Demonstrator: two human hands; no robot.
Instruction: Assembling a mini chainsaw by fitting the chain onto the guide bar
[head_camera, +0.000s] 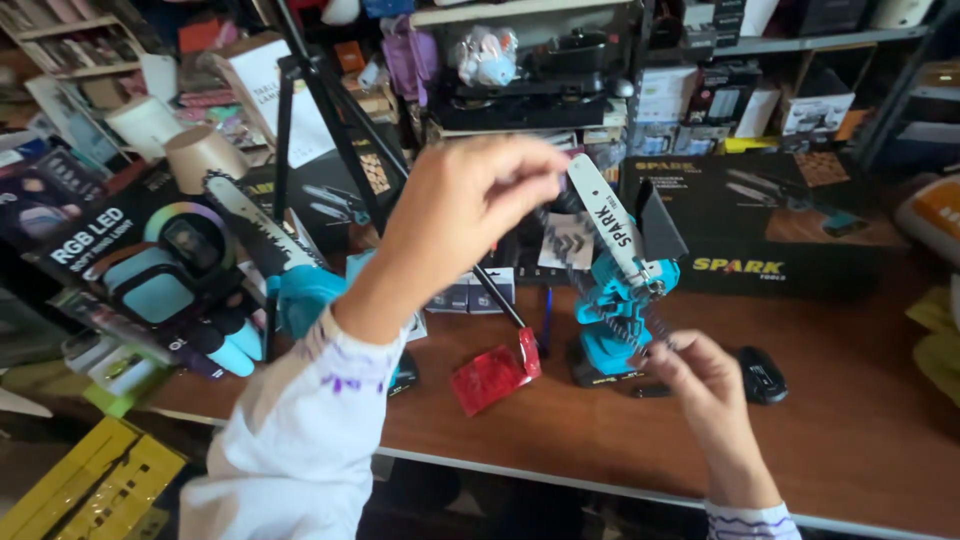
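My left hand (480, 200) is raised above the table, its fingers pinched on the upper end of a dark saw chain (610, 290). The chain hangs stretched at a slant down to my right hand (700, 385), which pinches its lower end near the table. Just behind the chain stands a teal mini chainsaw (615, 320) with its white guide bar (605, 215) pointing up and to the left. The chain's links are blurred and partly overlap the saw body.
A second teal chainsaw (300, 290) lies at the left by a black tripod leg (345, 140). A red plastic piece (490, 375), a small black block (762, 376) and a long black box (790, 225) sit on the wooden table (860, 440). Cluttered shelves stand behind.
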